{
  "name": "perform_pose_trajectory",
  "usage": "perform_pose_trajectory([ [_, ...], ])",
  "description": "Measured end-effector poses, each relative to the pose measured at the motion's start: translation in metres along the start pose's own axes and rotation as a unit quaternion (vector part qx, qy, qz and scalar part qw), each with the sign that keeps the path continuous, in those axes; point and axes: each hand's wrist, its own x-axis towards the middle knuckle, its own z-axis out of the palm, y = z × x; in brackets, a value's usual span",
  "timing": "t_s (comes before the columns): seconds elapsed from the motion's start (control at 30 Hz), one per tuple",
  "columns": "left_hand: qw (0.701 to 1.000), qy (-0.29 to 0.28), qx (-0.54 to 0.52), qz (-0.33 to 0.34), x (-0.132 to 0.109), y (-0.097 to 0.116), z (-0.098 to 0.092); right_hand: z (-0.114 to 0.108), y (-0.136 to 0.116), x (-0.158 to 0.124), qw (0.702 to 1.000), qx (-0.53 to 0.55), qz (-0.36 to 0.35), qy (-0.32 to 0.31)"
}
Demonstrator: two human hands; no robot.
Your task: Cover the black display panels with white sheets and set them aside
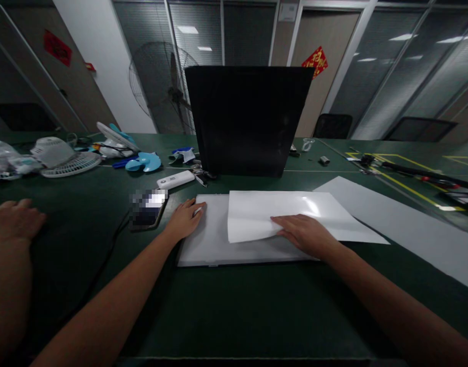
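Observation:
A flat white panel [203, 247] with a thin dark border lies on the table in front of me. My left hand [185, 219] rests at its left edge, fingers stretched out over the surface. Across the panel's middle and right side is a glossy white sheet [249, 214], slightly bowed and reaching past the panel's right end. My right hand [308, 235] is at the sheet's front edge, fingers on top and thumb by the edge; the thumb's contact is partly hidden. A second white sheet [402, 229] lies flat to the right.
Behind the panel stands an upright black screen-like board [249, 122]. A phone [148, 210], a white stick-shaped device [176, 179] and fan parts [71, 163] lie left. Another person's hand [18, 219] rests at far left. Black rods [429, 173] lie right on the green table [237, 316].

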Motion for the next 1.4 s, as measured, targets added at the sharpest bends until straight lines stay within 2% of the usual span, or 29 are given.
perform_pose_trajectory([
  [0.13, 1.0, -0.004, -0.01, 0.001, -0.001, 0.001, -0.002, 0.003, -0.038, 0.003, 0.996, 0.06, -0.049, -0.047],
  [0.23, 1.0, -0.016, -0.011, -0.002, -0.001, 0.0, -0.003, 0.003, -0.042, 0.006, 0.992, 0.099, -0.047, -0.057],
  [0.3, 1.0, -0.019, -0.013, -0.004, 0.0, 0.0, -0.002, 0.003, -0.025, 0.007, 0.996, 0.087, 0.01, -0.035],
  [0.4, 1.0, -0.02, -0.011, -0.006, 0.0, 0.0, -0.001, 0.004, 0.024, 0.001, 0.984, 0.001, 0.177, 0.017],
  [0.47, 1.0, -0.024, -0.005, -0.007, 0.0, 0.001, -0.002, 0.004, 0.062, -0.01, 0.954, -0.059, 0.294, 0.022],
  [0.53, 1.0, -0.03, -0.002, -0.006, 0.0, 0.003, -0.003, 0.003, 0.094, -0.024, 0.911, -0.077, 0.405, -0.001],
  [0.6, 0.999, -0.037, -0.001, -0.007, 0.0, 0.004, -0.005, 0.002, 0.114, -0.034, 0.873, -0.062, 0.482, -0.032],
  [0.63, 0.999, -0.04, 0.0, -0.009, 0.0, 0.005, -0.006, 0.002, 0.12, -0.037, 0.863, -0.05, 0.5, -0.043],
  [0.7, 0.999, -0.045, 0.0, -0.012, -0.001, 0.006, -0.007, 0.006, 0.121, -0.038, 0.869, -0.036, 0.491, -0.048],
  [0.87, 0.999, -0.052, 0.003, -0.015, 0.0, 0.007, -0.008, 0.02, 0.099, -0.024, 0.916, -0.037, 0.399, -0.018],
  [1.0, 0.998, -0.052, 0.009, -0.027, 0.0, 0.007, -0.006, 0.026, 0.091, -0.017, 0.924, 0.02, 0.379, 0.052],
  [1.07, 0.998, -0.053, 0.01, -0.032, 0.0, 0.006, -0.005, 0.028, 0.095, -0.017, 0.906, 0.099, 0.397, 0.106],
  [1.2, 0.998, -0.045, 0.006, -0.031, -0.001, 0.006, -0.004, 0.027, 0.115, -0.021, 0.832, 0.251, 0.463, 0.177],
  [1.3, 0.999, -0.039, 0.003, -0.018, -0.001, 0.004, -0.004, 0.026, 0.127, -0.025, 0.792, 0.321, 0.479, 0.203],
  [1.4, 0.999, -0.037, -0.001, -0.012, -0.001, 0.003, -0.003, 0.028, 0.132, -0.026, 0.777, 0.341, 0.489, 0.201],
])
